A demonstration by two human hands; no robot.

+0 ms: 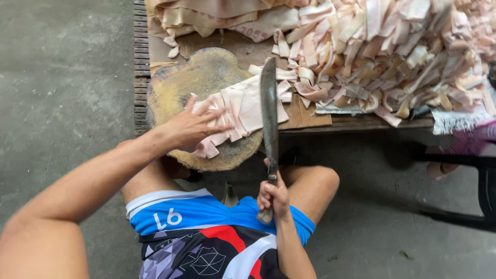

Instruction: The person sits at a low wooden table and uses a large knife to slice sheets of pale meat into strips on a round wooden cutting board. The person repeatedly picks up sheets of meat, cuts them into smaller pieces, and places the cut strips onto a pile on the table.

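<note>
My left hand (188,126) lies flat with spread fingers on a stack of pale pink strips (243,111), pressing it onto a worn round chopping block (204,72). My right hand (273,199) is shut on the handle of a long dark cleaver (268,106). The blade stands edge-down across the right part of the stack, pointing away from me. My knees show below the block.
A large heap of cut pale strips (387,51) covers the low wooden platform (356,123) to the right. Folded sheets (217,15) lie at the back. Bare concrete floor (62,77) spreads to the left. A dark stool leg (485,181) and pink cloth stand at the right edge.
</note>
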